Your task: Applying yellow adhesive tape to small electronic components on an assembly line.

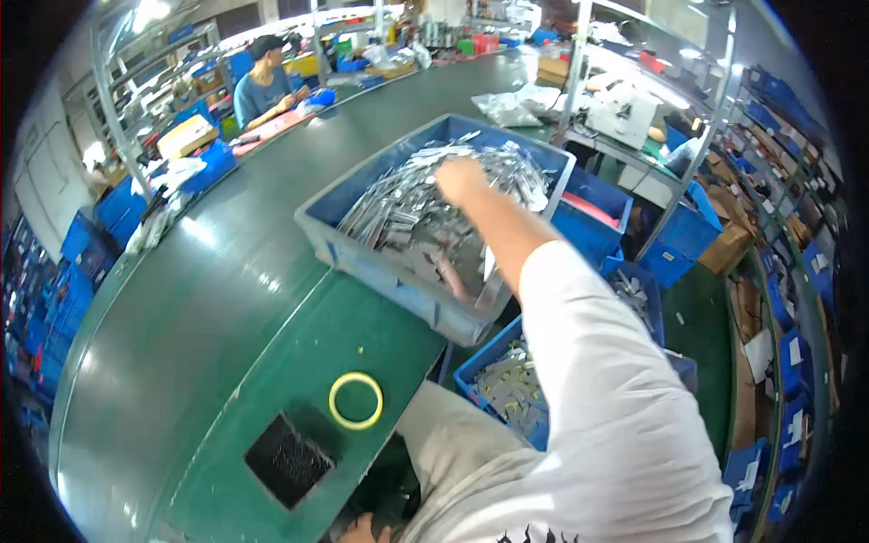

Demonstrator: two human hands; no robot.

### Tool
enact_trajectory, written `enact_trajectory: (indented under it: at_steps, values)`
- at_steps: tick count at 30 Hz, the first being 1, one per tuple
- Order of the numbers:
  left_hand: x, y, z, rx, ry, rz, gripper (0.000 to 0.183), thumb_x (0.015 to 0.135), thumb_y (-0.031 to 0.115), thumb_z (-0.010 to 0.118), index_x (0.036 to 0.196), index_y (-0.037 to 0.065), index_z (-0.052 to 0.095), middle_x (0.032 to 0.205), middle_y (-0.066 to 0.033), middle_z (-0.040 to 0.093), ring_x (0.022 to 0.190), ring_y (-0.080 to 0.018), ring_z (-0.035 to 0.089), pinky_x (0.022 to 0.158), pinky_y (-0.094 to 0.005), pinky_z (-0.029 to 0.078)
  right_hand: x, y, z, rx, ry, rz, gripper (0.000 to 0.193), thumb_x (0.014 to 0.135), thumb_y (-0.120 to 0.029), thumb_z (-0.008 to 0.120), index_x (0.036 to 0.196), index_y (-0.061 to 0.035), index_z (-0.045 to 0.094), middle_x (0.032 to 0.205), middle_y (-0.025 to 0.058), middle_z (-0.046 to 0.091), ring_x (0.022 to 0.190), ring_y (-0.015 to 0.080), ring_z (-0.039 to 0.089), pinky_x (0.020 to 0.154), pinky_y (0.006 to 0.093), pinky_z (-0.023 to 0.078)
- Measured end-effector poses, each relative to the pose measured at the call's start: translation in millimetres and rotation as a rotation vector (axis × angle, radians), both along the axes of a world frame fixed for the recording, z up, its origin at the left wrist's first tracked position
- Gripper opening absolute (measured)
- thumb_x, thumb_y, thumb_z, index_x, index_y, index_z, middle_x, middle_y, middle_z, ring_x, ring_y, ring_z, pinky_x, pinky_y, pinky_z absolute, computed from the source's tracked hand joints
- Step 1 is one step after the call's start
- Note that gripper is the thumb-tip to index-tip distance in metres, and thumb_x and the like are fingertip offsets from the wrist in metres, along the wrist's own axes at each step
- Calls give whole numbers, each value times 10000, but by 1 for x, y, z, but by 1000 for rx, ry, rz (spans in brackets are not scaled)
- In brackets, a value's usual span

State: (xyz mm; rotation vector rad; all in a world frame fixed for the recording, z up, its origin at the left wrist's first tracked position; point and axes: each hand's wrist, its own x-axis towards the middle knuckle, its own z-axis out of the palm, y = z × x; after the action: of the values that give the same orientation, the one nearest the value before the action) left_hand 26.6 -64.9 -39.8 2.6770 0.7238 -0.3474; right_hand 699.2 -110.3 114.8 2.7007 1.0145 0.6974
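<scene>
A large blue plastic bin (389, 276) stands on the green-topped bench, heaped with thin silvery metal strips and small flat parts (398, 204). My right arm reaches across it, and my right hand (460, 179) is closed over the far part of the heap. Whatever its fingers hold, if anything, is hidden. At the lower edge only some fingers of my left hand (362, 528) show, below the bench edge. They look loosely apart, with nothing seen in them. A yellow ring like a tape roll (356, 376) and a black square block (290, 460) lie on the bench.
Below the bench at right are blue crates (475, 366) of small metal parts. A conveyor-like dark green surface (195, 299) curves along the left and back. A person (258, 86) sits across it. Clear plastic bags (516, 107) lie behind the bin; racks line the right.
</scene>
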Motion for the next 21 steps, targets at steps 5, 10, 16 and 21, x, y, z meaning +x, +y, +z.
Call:
enact_trajectory:
  at_steps: [5,10,16,21]
  values:
    - [1,17,-29,-80,52,-99,469,898,366,626,1267,85,556,1134,-205,632,961,-411,624,813,-499,511,9,6,-17,114,-9,77,192,843,-148,557,864,-60,726,917,156,700,878,335,704,711,448,563]
    - [44,61,-40,-144,-4,-181,466,898,345,614,1279,86,542,1154,-212,620,979,-414,618,829,-499,505,18,0,-21,179,-44,75,173,813,-175,572,787,-69,707,822,136,669,786,339,689,661,464,550]
    - [64,84,-43,-205,-84,-162,466,899,319,599,1295,86,525,1178,-220,605,1002,-418,611,848,-500,497,-12,9,-21,146,-13,180,179,806,-236,586,724,-115,688,756,91,647,691,325,661,583,458,526]
    - [107,120,-35,-136,-179,-181,467,899,298,586,1308,86,511,1199,-226,593,1021,-421,606,864,-500,490,-10,5,-22,131,-62,242,194,810,-258,597,712,-111,676,763,88,642,667,315,662,562,471,522]
